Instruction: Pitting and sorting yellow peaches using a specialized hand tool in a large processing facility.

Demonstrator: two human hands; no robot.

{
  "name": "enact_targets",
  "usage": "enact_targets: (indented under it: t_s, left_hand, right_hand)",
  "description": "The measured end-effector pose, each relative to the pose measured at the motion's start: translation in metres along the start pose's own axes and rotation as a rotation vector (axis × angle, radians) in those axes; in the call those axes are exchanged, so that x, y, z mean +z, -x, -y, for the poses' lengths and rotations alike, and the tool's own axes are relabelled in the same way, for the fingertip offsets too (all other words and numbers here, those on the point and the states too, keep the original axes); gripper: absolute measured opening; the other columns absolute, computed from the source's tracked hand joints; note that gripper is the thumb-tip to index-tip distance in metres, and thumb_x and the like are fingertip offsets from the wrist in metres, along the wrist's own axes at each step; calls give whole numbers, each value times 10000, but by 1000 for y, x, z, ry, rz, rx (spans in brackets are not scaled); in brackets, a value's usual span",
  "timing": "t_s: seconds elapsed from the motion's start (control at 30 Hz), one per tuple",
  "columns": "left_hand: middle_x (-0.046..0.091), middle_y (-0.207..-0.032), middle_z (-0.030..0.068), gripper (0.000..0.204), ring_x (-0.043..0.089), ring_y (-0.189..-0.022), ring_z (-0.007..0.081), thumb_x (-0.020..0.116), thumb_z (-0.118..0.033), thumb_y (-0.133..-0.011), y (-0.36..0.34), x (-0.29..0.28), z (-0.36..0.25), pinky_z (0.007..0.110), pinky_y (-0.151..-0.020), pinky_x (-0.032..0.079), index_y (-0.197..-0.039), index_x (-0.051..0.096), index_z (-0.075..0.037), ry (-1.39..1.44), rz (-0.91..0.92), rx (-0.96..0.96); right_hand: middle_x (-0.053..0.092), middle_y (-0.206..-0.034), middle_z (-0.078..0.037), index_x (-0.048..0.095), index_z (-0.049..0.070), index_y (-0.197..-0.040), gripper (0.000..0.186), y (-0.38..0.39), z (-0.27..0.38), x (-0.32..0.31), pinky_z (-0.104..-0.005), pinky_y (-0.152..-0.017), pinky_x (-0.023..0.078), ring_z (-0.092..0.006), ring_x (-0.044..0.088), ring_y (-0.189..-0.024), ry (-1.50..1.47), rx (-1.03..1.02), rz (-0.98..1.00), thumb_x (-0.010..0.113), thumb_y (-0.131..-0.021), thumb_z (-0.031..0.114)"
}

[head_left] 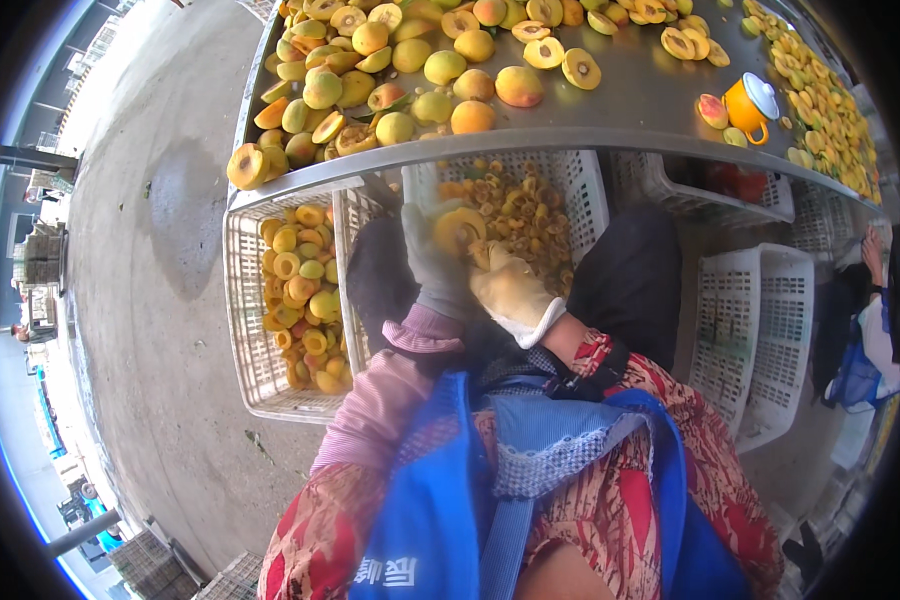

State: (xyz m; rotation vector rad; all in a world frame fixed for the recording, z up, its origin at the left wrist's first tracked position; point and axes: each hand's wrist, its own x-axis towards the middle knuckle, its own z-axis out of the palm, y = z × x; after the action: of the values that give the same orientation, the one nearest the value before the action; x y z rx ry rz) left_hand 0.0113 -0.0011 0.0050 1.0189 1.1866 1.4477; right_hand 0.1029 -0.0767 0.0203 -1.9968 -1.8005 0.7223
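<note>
My left hand (pixel 427 255) wears a grey glove and holds a cut yellow fruit half (pixel 458 230), slightly blurred. My right hand (pixel 510 290), in a cream glove, has curled fingers against that fruit; any tool in it is too blurred to make out. Both hands are over a white crate (pixel 587 195) of small orange-brown pieces (pixel 530 225) between my knees. At the left stands another white crate (pixel 250 380) of halved yellow fruit (pixel 300 275).
Above is a metal table (pixel 620 110) with whole and halved fruit and a yellow mug (pixel 745 108). More white crates (pixel 730 330) sit at the right, near another person (pixel 875 355). The concrete floor (pixel 140 380) extends left.
</note>
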Motion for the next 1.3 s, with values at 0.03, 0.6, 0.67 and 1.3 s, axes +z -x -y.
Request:
enact_targets:
  t_s: [0.03,0.6,0.67,1.3]
  left_hand:
    - [637,-862,95,492,613,-791,196,356,-435,-985,-6,3,3,286,-745,516,-954,606,-13,43,33,-8]
    - [614,-899,145,221,598,-910,344,587,-126,-816,10,-3,-31,374,-783,478,-1010,519,-44,-60,380,-553]
    - [611,-959,127,240,585,-965,303,574,-173,-858,5,-18,4,355,-824,459,-1049,524,-37,-13,350,-512]
    - [402,-1375,174,655,366,-1298,255,605,-396,-887,31,4,-57,356,-1071,299,-1373,359,-32,-332,509,-15]
  right_hand:
    - [581,-949,-180,616,45,-945,170,-3,-3,-3,-421,-658,530,-345,634,-788,5,6,-2,560,-866,184]
    - [584,-954,-21,500,14,-1157,308,-24,-15,-49,-263,-802,452,-108,544,-865,-485,-65,62,573,-862,65]
    - [565,-1091,-42,447,36,-1277,436,-43,-51,13,-258,-853,446,-123,543,-955,-695,-19,83,593,-871,96]
    - [535,-1217,-132,474,97,-1292,447,-41,-64,19,-366,-915,467,-221,540,-1099,-1010,180,46,485,-948,381]
